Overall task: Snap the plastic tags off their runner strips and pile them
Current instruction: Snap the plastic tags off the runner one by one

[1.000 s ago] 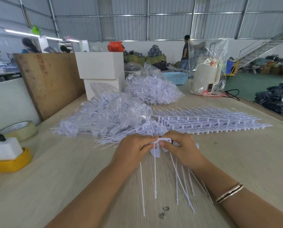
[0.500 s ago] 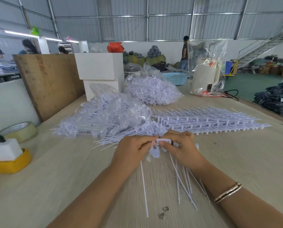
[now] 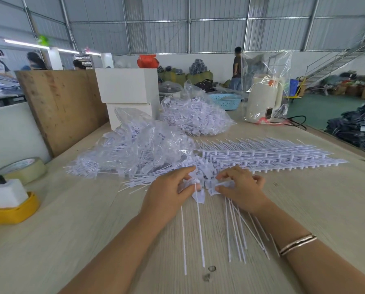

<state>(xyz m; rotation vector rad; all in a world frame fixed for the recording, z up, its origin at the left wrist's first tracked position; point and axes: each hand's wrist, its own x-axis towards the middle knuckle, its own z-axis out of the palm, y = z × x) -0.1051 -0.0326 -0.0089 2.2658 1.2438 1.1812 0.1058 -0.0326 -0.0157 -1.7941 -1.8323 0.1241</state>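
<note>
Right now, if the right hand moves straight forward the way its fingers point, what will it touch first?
Probably the stack of runner strips just beyond the right hand, which already holds loose tags; depth is unclear.

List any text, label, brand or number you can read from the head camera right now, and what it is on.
None can be read.
Roll of clear packing tape: print on the inner core, too blurred to read.
White electric kettle inside a clear plastic bag: red sticker, too small to read.
White plastic tags in both hands: no print visible.
</note>
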